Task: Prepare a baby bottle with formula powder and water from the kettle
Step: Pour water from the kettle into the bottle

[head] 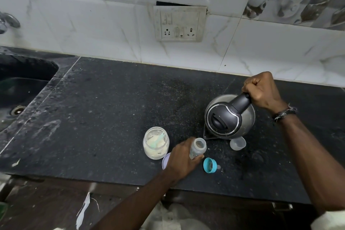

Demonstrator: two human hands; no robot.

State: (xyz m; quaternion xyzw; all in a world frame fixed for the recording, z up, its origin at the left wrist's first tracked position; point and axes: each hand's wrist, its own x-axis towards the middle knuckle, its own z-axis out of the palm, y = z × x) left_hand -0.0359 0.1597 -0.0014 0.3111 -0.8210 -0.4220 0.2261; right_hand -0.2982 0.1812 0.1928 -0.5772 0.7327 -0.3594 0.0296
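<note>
My left hand (pixel 182 158) grips a clear baby bottle (pixel 199 147) that stands open on the black counter (pixel 104 110), with some powder showing inside. My right hand (pixel 261 90) is closed around the black handle of a steel kettle (pixel 228 117), whose spout points toward the bottle from just behind it. An open jar of pale formula powder (pixel 156 143) with a light green scoop in it stands left of the bottle. The teal bottle ring with its teat (pixel 210 164) lies on the counter to the right of my left hand.
A clear bottle cap (pixel 237 143) sits in front of the kettle. A pale purple jar lid (pixel 165 159) lies partly under my left hand. A dark sink (pixel 24 84) is at the far left, a wall socket plate (pixel 180 23) on the tiles behind.
</note>
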